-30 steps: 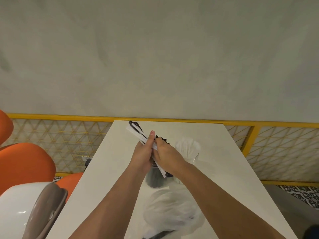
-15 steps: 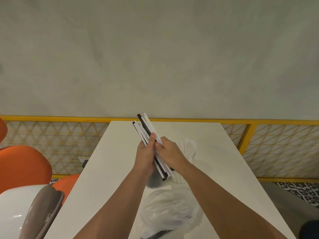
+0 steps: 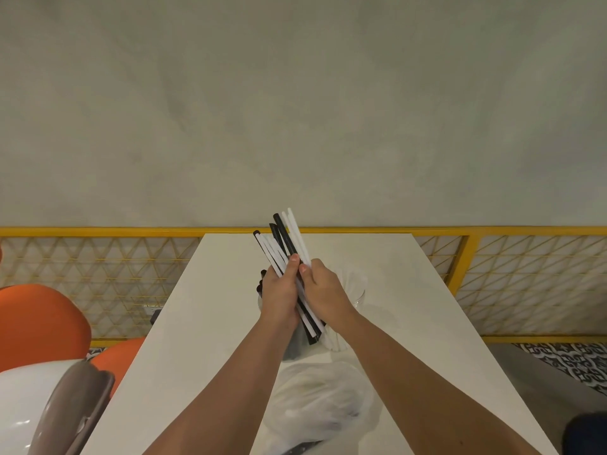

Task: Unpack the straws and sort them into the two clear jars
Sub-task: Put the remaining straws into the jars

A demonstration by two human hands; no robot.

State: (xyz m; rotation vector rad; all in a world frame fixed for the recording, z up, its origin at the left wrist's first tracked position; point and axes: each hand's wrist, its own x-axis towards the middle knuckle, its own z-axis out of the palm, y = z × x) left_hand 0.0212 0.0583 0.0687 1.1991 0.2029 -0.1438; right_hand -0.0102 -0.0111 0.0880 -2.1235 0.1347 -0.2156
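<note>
Slim, smooth straws [image 3: 285,236], black and white mixed, fan out above the table, right over the two jars. The left hand [image 3: 279,297] wraps its fingers round the bundle, and the right hand [image 3: 325,290] pinches it from the other side. Below, one clear jar [image 3: 292,346] holds black straws and the other jar [image 3: 359,292] white. A crinkly plastic bag [image 3: 322,402] lies nearer. Glossy white table [image 3: 197,323], yellow mesh railing [image 3: 98,230], grey wall.

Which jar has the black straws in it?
The left jar, half hidden behind the left hand. Black straws poke out of it, while the right jar holds white straws.
</note>
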